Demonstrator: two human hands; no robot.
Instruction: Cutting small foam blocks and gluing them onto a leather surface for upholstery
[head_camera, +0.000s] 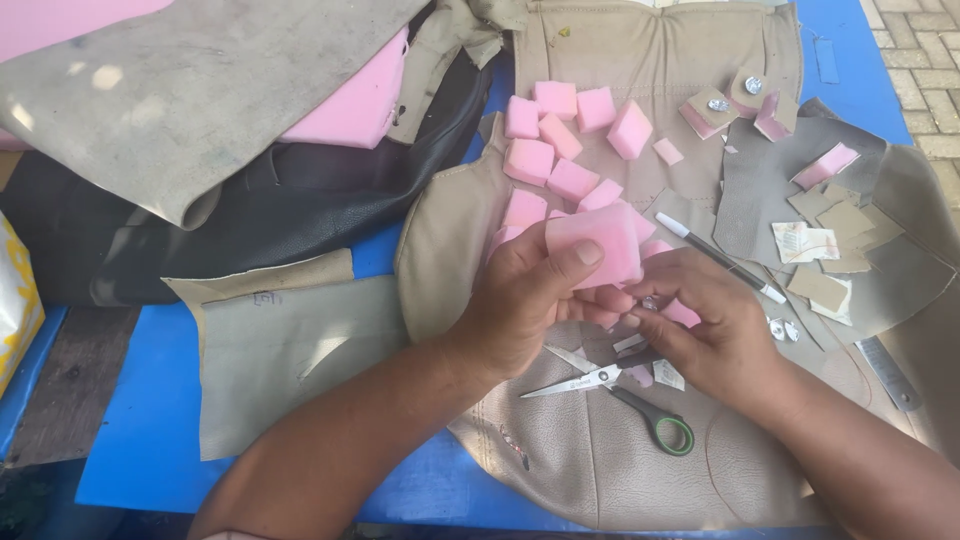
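Your left hand (525, 300) pinches the pink foam block (597, 245) at frame centre — thumb on its face, long axis running left-right. Your right hand (705, 315) sits just right and below, fingers curled near a small metal piece (650, 302) — grip unclear. Scissors (610, 390) lie below.

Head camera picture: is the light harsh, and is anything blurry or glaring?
Head view: soft, even daylight with faint shadows only; the left hand, the pink foam block it holds and the scissors look sharp; no strong glare, only small pale patches on the grey sheet; straight edges bend slightly near the corners.
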